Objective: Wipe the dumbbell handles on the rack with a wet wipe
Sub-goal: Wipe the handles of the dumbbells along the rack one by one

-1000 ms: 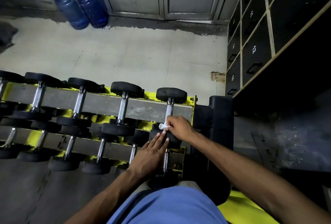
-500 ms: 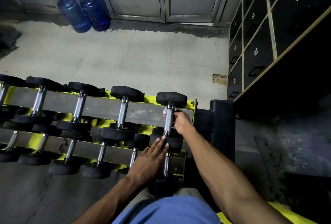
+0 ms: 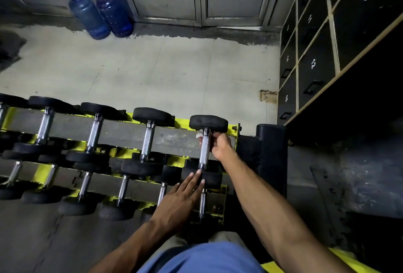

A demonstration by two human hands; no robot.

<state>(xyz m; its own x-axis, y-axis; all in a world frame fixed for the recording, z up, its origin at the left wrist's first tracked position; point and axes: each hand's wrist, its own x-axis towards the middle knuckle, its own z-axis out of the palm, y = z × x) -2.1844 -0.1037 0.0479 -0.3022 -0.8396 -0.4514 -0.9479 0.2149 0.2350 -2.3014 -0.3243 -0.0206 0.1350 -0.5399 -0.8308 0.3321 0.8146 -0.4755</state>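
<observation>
Right hand [image 3: 220, 144] curled around the upper handle [image 3: 205, 148] of the rightmost dumbbell, white wet wipe [image 3: 198, 135] pinched against it. Left hand [image 3: 181, 198] flat, fingers straight, resting on the near weight head [image 3: 212, 180].

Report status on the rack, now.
Right hand grips rightmost top-row handle, wet wipe poking out near far end. Left hand flat, fingertips on near weight head. Nothing in the way.

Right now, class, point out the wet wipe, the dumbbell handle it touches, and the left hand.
wet wipe [image 3: 198, 135]: head view, white corner showing left of the handle.
dumbbell handle [image 3: 204, 153]: head view, bare knurled middle of the bar.
left hand [image 3: 180, 198]: head view, back of the hand.
</observation>
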